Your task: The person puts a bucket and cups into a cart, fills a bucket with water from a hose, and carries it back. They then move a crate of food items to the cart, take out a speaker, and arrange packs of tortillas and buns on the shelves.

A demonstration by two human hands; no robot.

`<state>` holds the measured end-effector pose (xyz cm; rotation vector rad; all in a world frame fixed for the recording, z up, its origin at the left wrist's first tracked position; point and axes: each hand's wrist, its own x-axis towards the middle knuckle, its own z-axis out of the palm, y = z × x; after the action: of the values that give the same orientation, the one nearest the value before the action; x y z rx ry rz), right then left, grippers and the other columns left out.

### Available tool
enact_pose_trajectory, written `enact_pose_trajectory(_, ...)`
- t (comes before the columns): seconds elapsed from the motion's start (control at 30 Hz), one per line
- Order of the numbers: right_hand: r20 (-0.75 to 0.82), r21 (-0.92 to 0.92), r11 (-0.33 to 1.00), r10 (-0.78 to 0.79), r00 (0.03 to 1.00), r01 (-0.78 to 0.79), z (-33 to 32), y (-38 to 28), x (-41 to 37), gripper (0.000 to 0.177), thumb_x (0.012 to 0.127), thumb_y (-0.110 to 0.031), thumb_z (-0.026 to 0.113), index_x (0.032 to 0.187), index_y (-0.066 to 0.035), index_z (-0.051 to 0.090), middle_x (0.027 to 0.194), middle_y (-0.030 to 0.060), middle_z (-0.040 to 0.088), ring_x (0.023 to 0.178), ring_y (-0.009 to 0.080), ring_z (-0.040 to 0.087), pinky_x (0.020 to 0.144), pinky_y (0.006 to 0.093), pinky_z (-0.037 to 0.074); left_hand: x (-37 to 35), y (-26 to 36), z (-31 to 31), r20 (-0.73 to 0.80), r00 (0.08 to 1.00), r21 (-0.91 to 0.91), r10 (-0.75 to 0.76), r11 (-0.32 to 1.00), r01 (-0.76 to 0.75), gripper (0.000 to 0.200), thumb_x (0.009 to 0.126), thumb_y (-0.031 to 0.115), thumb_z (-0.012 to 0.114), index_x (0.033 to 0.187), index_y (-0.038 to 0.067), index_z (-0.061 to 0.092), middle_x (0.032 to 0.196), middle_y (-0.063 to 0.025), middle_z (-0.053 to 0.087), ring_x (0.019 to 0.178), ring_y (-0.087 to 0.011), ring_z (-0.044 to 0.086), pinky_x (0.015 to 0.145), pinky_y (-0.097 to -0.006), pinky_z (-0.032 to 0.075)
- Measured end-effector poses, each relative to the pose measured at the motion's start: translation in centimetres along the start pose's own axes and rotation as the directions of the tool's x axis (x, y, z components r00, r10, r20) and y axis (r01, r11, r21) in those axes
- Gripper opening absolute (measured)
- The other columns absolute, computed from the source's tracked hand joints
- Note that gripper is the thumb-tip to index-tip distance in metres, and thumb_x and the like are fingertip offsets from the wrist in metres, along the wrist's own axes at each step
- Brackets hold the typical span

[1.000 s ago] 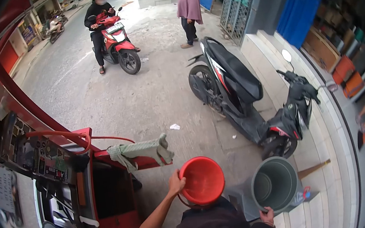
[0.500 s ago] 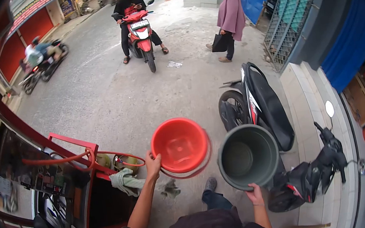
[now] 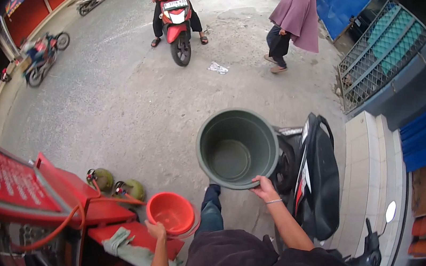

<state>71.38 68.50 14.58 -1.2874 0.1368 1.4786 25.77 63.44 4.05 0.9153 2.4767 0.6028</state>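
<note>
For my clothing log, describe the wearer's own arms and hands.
Dark sleeves leave both forearms bare. The left hand is ungloved, with no band visible at its wrist; the right hand, also ungloved, has a thin, pale wristband.

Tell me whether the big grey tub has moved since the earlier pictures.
Yes: the big grey tub has moved from near the front end of the parked black scooter to near its rear.

From where I stand: plate (image 3: pixel 175 4) on the red scooter (image 3: pixel 176 32) leads with "B", rest too small to call. Red panel (image 3: pixel 8 173) at left: rows of white lettering, too blurred to read. Banner (image 3: pixel 16 3) above the red shutters (image 3: pixel 27 20): cut off, unreadable.
</note>
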Motion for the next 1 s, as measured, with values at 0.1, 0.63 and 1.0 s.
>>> enact_pose_trajectory(0.1, -0.094, -0.113, 0.993, 0.035, 0.995, -0.046, 2.0, -5.1, 5.6, 0.015, 0.071, 0.0, 0.054, 0.086, 0.002, 0.051, 0.092, 0.0146, 0.052, 0.086, 0.0311, 0.054, 0.082, 0.0516, 0.047, 4.3, 4.1, 4.9, 0.016, 0.996, 0.072, -0.093, 0.993, 0.091, 0.049, 0.075, 0.007, 0.061, 0.122, 0.006, 0.046, 0.107, -0.0226, 0.058, 0.105, -0.0394, 0.056, 0.089, -0.0464, 0.044)
enact_pose_trajectory(0.63, -0.298, 0.273, 0.961, 0.042, 0.954, 0.043, 7.8, -39.2, 37.7, 0.022, 0.069, -0.002, 0.052, 0.091, 0.001, 0.049, 0.102, 0.0195, 0.052, 0.1, 0.0364, 0.052, 0.093, 0.0586, 0.042, 20.8, 65.8, 32.1, 0.388, 0.706, 0.199, 0.593, 0.694, -0.692, 0.046, 0.076, 0.009, 0.06, 0.121, 0.012, 0.05, 0.116, -0.0258, 0.048, 0.094, -0.0408, 0.058, 0.077, -0.0478, 0.05)
enact_pose_trajectory(1.0, -0.262, 0.329, 0.942, 0.162, 0.951, -0.07, 11.6, -73.6, 62.2, 0.03, 0.069, 0.003, 0.048, 0.098, 0.005, 0.046, 0.107, 0.0195, 0.05, 0.103, 0.0374, 0.05, 0.095, 0.0565, 0.042, 20.2, 90.0, 48.3, 0.259, 0.965, 0.376, 0.035, 0.917, -0.134, 0.041, 0.073, 0.014, 0.065, 0.111, 0.003, 0.054, 0.106, -0.0241, 0.061, 0.098, -0.0381, 0.061, 0.082, -0.0447, 0.051)
